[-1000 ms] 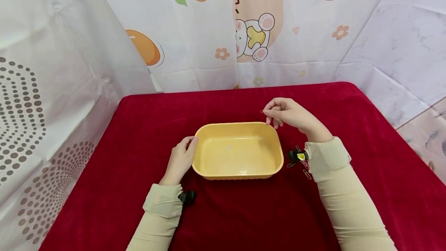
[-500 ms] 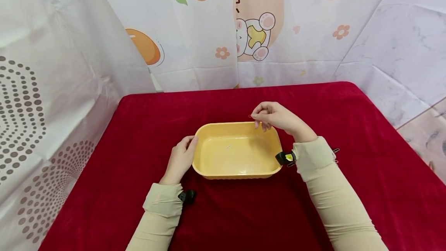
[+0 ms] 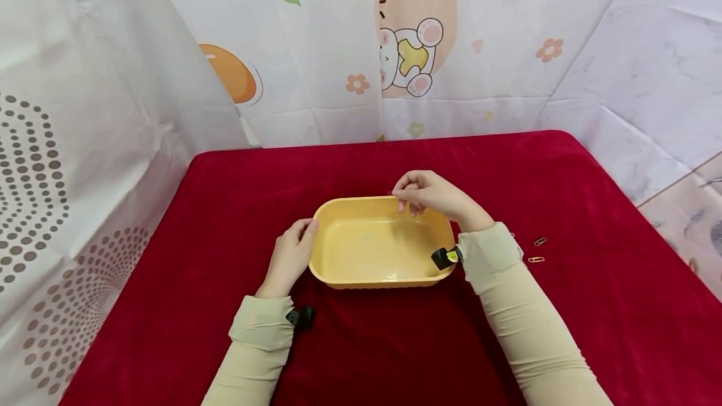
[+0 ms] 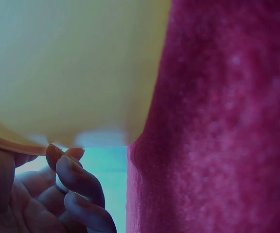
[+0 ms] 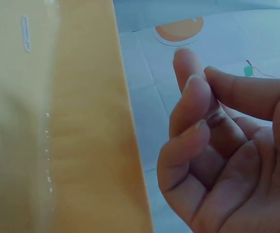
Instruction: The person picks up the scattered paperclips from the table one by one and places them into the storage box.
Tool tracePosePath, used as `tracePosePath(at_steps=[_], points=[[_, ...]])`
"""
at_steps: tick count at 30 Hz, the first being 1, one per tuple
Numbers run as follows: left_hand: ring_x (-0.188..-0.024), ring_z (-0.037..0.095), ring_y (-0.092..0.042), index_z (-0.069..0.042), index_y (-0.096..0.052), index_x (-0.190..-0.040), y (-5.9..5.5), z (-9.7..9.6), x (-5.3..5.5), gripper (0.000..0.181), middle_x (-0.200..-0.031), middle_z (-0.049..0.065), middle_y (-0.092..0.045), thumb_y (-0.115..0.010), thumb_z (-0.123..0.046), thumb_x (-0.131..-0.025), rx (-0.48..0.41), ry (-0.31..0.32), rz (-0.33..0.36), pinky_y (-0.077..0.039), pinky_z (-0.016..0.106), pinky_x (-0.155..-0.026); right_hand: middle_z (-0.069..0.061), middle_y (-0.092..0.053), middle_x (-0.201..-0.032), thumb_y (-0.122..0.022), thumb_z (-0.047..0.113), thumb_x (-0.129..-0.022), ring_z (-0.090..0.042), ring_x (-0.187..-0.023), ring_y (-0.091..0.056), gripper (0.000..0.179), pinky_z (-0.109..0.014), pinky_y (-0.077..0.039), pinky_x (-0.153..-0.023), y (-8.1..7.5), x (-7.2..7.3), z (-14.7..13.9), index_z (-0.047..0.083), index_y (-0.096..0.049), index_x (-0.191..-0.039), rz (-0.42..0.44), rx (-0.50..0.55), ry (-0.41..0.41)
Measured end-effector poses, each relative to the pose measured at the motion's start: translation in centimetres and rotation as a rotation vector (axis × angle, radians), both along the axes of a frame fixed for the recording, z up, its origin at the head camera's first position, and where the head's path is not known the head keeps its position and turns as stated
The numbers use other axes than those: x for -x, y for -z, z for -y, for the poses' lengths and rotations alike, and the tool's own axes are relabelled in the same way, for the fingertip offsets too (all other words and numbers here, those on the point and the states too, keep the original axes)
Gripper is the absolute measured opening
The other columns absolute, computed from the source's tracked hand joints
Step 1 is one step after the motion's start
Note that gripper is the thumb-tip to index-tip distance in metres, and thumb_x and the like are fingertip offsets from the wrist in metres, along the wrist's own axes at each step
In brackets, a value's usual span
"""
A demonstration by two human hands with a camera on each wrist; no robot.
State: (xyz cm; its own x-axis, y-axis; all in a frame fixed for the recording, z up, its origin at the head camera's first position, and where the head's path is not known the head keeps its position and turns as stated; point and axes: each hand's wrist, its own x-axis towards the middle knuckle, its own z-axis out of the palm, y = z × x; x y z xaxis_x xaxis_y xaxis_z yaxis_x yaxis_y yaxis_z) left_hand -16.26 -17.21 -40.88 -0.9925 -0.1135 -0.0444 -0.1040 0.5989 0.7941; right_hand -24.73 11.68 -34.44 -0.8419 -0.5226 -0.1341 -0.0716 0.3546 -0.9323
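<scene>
a small red clip (image 3: 390, 193) pokes out to the left from the right hand (image 3: 431, 195), whose grip is pinched together on it. the clip looks to be by the far edge of the yellow tub (image 3: 395, 255); i can't tell how high up, or which way its long side points. the tub's long side runs left to right, with a white clip (image 3: 366, 237) lying slanted inside. the left hand (image 3: 289, 252) holds the tub's left end. a dark clip (image 3: 540, 241) and a yellow clip (image 3: 536, 259) lie on the red surface (image 3: 383, 343), right of the tub.
</scene>
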Motion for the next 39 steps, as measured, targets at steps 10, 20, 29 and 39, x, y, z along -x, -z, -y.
tracePosePath(at_steps=[10,20,29,39], points=[[-0.107,0.029,-0.064,-0.009,-0.058,-0.136,0.0,-0.1,0.0,0.050,-0.127,0.016,-0.065,-0.041,-0.045,-0.106,-0.001,0.001,0.003,-0.051,0.045,-0.091,-0.005,-0.068,-0.076,-0.057,0.016,-0.100,-0.015,-0.059,-0.056,0.028,-0.026,-0.047,-0.057,1.4,-0.1,0.5,-0.010,-0.056,-0.112,0.038,-0.019,-0.014],[-0.110,0.029,-0.064,-0.010,-0.058,-0.136,0.2,-0.1,0.0,0.050,-0.130,0.015,-0.064,-0.042,-0.045,-0.105,-0.016,-0.006,0.007,-0.050,0.046,-0.093,-0.004,-0.067,-0.076,-0.055,0.015,-0.100,-0.017,-0.059,-0.057,0.028,-0.028,-0.048,-0.058,2.3,0.0,0.7,-0.011,-0.056,-0.112,0.052,-0.031,-0.043],[-0.113,0.029,-0.063,-0.010,-0.058,-0.137,0.2,-0.1,0.0,0.049,-0.131,0.015,-0.063,-0.043,-0.044,-0.105,-0.016,-0.007,0.012,-0.050,0.046,-0.095,-0.010,-0.068,-0.077,-0.057,0.014,-0.100,-0.015,-0.057,-0.056,0.028,-0.031,-0.050,-0.058,2.5,0.0,0.9,-0.010,-0.057,-0.112,0.040,-0.058,-0.051],[-0.111,0.029,-0.064,-0.010,-0.059,-0.136,0.1,-0.1,0.0,0.049,-0.130,0.015,-0.064,-0.042,-0.044,-0.105,-0.010,-0.009,0.008,-0.051,0.046,-0.094,-0.017,-0.071,-0.081,-0.063,0.014,-0.097,-0.016,-0.057,-0.058,0.019,-0.030,-0.051,-0.058,2.4,-0.1,0.9,-0.003,-0.060,-0.105,0.033,-0.053,-0.044]])
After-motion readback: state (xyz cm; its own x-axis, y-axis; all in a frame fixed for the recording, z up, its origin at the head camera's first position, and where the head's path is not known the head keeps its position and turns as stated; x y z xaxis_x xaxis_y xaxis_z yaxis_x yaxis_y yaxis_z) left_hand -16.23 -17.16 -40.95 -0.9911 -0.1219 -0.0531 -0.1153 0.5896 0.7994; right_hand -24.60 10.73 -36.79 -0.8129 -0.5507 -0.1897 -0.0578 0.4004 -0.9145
